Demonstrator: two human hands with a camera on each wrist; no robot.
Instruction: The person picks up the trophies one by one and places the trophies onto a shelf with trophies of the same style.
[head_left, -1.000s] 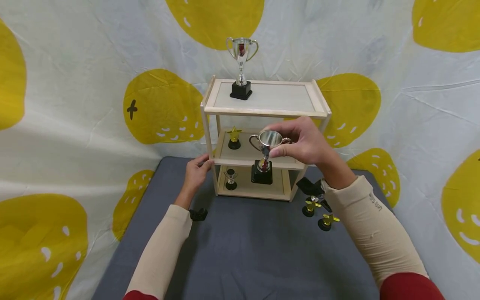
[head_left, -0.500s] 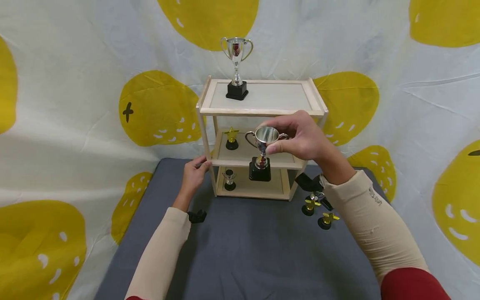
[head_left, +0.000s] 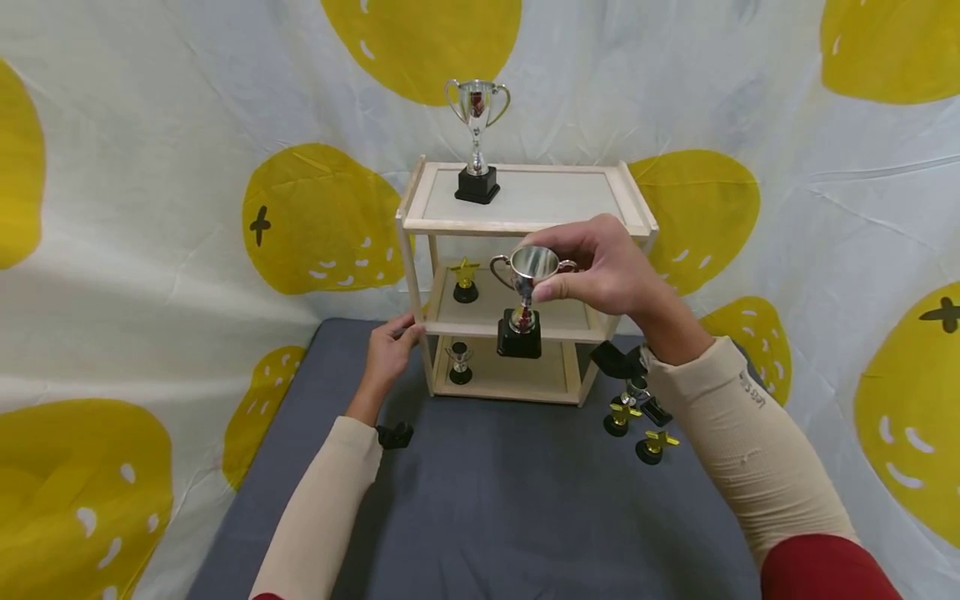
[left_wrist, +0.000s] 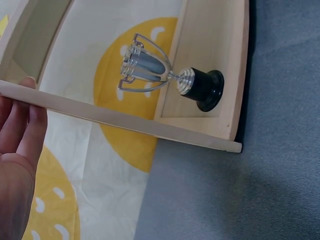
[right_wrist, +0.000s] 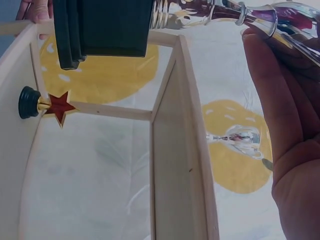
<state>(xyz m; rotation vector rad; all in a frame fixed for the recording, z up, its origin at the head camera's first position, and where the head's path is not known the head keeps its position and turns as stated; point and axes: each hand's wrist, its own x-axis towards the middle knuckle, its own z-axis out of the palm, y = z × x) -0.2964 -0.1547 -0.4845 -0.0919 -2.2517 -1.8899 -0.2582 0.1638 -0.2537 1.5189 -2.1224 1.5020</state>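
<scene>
In the head view, reached in from the lower right with the cream-sleeved right forearm (head_left: pixel 750 450) angled up and leftward. Pinched a silver metal two-handled cup trophy with a black square base (head_left: pixel 523 285) in the right hand (head_left: pixel 603 271), with thumb and bent fingers closed on the cup's side. Held it upright in the air mid-frame, before the pale wooden three-tier shelf (head_left: pixel 465 227). Stretched the cream-sleeved left forearm (head_left: pixel 322 508) up from the lower left, and gripped the left front post (head_left: pixel 412 275) at middle height with the left hand (head_left: pixel 388 350), nearly closed about the wood. Had a gold star trophy on a black round base (head_left: pixel 465 273) on the middle board (head_left: pixel 491 308), left of centre, and two more gold star trophies (head_left: pixel 654 442) on the grey cloth-covered surface (head_left: pixel 525 492), lower right.
</scene>
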